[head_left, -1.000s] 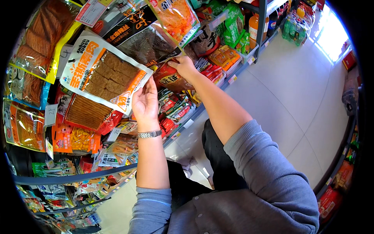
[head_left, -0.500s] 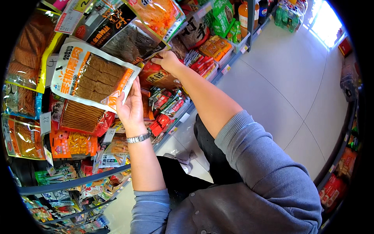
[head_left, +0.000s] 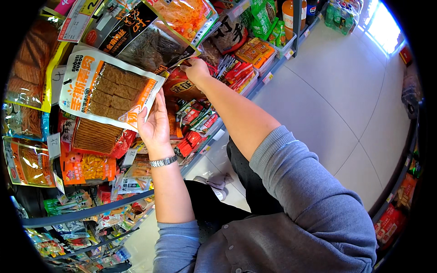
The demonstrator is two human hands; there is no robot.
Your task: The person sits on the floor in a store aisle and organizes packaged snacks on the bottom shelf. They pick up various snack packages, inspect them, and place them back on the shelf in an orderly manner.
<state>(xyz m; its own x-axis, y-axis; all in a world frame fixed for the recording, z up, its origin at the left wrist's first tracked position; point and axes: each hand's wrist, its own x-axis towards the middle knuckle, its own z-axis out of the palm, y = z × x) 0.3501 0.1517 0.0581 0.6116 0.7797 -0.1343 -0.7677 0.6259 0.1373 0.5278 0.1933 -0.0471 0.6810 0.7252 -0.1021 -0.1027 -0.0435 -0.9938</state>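
Note:
My left hand (head_left: 155, 125) holds the lower right corner of a white and orange packet (head_left: 116, 91) of brown, square-cut pieces, thumb in front and fingers partly hidden behind it. A metal bracelet circles that wrist. My right hand (head_left: 196, 73) is closed at the lower right edge of a black packet (head_left: 152, 48) with dark shreds in its clear window; its fingertips are partly hidden there. Just below the right hand lies a round red packet (head_left: 182, 87). Under the white packet is a red packet (head_left: 98, 136) of ridged brown strips.
Packed snacks fill the shelf, with price cards among them. A dark shelf rail (head_left: 91, 217) curves across the lower left, above lower racks. Green bottles (head_left: 339, 18) stand on the tiled floor (head_left: 327, 95) at the far right. Another shelf (head_left: 389, 200) runs along the right rim.
My right fingers have shifted slightly and tucked in at the black packet's edge, which now sits at a slightly different angle. The left hand and white packet have hardly moved.

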